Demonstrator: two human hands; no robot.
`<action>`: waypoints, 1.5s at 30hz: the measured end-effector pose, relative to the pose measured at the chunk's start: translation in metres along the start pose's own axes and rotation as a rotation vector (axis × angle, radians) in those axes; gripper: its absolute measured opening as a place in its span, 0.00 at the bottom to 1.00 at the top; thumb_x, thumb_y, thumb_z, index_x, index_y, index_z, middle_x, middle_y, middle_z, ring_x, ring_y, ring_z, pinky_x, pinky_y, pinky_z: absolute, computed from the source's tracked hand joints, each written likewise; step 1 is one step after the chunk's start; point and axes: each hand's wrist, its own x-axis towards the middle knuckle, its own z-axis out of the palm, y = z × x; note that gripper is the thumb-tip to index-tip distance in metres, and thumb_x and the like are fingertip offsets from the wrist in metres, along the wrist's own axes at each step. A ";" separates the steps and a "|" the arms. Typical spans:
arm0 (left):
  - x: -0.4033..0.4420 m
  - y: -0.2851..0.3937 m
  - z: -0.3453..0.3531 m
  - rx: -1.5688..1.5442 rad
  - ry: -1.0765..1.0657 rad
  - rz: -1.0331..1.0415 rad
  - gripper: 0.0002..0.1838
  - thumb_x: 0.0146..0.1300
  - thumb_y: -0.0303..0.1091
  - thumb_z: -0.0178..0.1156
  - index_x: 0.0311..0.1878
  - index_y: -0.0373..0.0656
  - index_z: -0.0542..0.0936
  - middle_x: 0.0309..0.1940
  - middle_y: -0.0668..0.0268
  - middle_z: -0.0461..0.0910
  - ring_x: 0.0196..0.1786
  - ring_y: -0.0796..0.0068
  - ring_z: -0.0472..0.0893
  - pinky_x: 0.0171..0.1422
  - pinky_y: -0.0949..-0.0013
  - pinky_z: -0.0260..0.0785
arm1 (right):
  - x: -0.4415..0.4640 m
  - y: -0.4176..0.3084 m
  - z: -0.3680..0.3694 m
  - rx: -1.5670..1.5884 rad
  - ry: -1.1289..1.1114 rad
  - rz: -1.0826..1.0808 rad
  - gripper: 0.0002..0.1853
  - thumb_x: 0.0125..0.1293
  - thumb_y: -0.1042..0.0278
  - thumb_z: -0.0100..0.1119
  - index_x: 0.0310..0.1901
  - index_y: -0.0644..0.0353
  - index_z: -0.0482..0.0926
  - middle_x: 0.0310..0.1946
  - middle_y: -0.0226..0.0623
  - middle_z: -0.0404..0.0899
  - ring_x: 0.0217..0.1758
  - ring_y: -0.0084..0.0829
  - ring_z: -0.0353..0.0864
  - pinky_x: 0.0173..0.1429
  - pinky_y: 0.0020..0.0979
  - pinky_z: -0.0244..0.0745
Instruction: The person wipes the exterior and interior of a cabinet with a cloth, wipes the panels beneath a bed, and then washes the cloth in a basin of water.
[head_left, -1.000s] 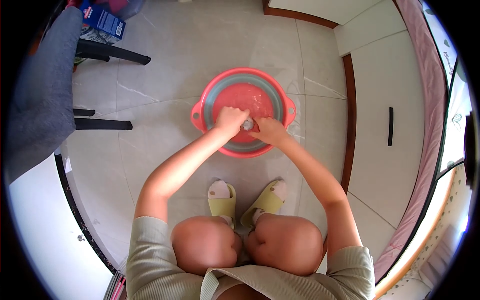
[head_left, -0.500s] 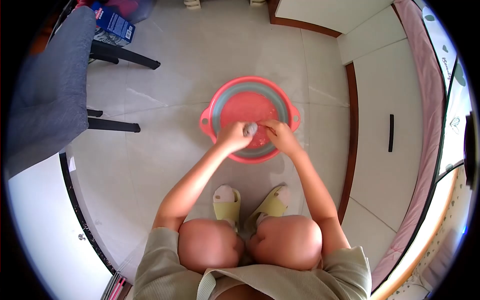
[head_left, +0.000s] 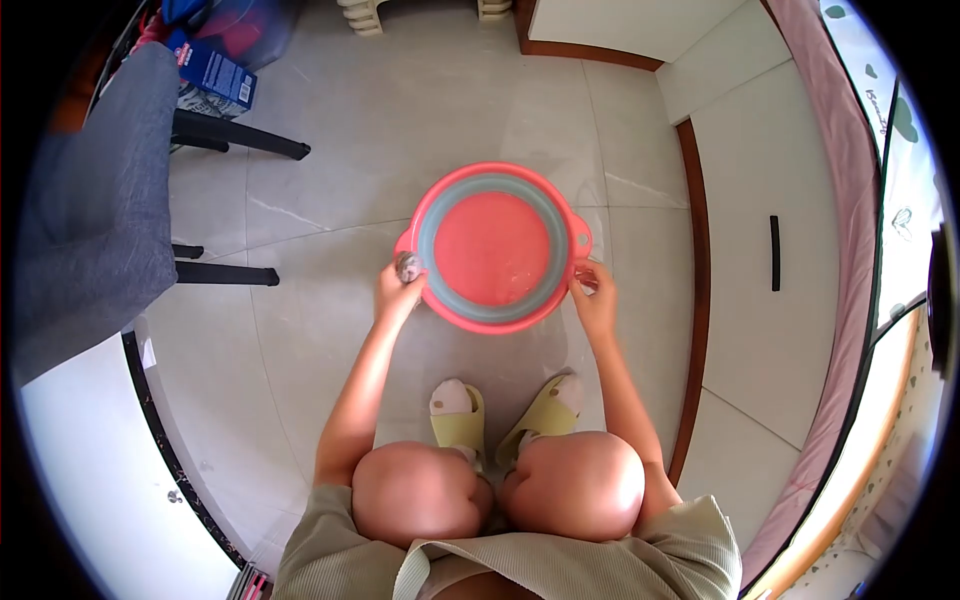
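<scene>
A round pink and grey washbasin [head_left: 493,315] stands on the floor in front of me, with a little water or foam showing on its pink bottom. At its left rim is my left hand [head_left: 396,290], closed around a greyish, wadded-up piece of cloth [head_left: 407,266]; its fingers also touch the rim. My right hand [head_left: 596,290] is on the opposite side, just below the right handle [head_left: 582,240], its fingers curled onto the basin's edge. What lies under those fingertips is partly hidden.
On the left are a grey-blue fabric chair [head_left: 105,190] with black legs and a blue box [head_left: 217,78]. White drawers [head_left: 750,240] line the right. My slippered feet [head_left: 460,420] stand close to the basin, and a cream stool [head_left: 362,15] shows at the top.
Both hands have parted from above the middle of the basin to its left and right rims. The greyish cloth has gone left with my left hand. The view has shifted slightly.
</scene>
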 end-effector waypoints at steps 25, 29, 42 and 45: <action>-0.031 0.026 0.050 -0.157 0.195 0.112 0.15 0.44 0.19 0.65 0.35 0.37 0.72 0.27 0.72 0.71 0.27 0.84 0.70 0.28 0.78 0.63 | -0.010 0.024 -0.008 0.793 -0.168 0.474 0.13 0.57 0.75 0.55 0.46 0.62 0.72 0.37 0.31 0.79 0.38 0.21 0.79 0.44 0.26 0.76; -0.008 0.046 0.073 -0.087 0.157 0.159 0.13 0.44 0.19 0.65 0.31 0.38 0.71 0.26 0.72 0.70 0.29 0.83 0.69 0.32 0.77 0.64 | 0.010 0.028 -0.026 0.791 -0.088 0.471 0.13 0.56 0.78 0.55 0.45 0.62 0.73 0.35 0.32 0.80 0.36 0.20 0.79 0.42 0.25 0.76; 0.083 0.124 0.216 0.139 -0.012 0.390 0.20 0.43 0.26 0.66 0.42 0.31 0.74 0.33 0.59 0.79 0.37 0.74 0.77 0.43 0.71 0.68 | 0.088 0.080 -0.112 0.752 0.278 0.412 0.11 0.55 0.72 0.58 0.40 0.61 0.74 0.31 0.27 0.76 0.34 0.18 0.76 0.42 0.22 0.73; 0.095 0.126 0.240 0.114 -0.035 0.431 0.20 0.42 0.26 0.66 0.41 0.31 0.74 0.33 0.58 0.79 0.37 0.71 0.78 0.44 0.69 0.69 | 0.100 0.090 -0.128 0.751 0.287 0.404 0.09 0.55 0.72 0.58 0.38 0.61 0.74 0.30 0.26 0.76 0.33 0.17 0.75 0.41 0.21 0.72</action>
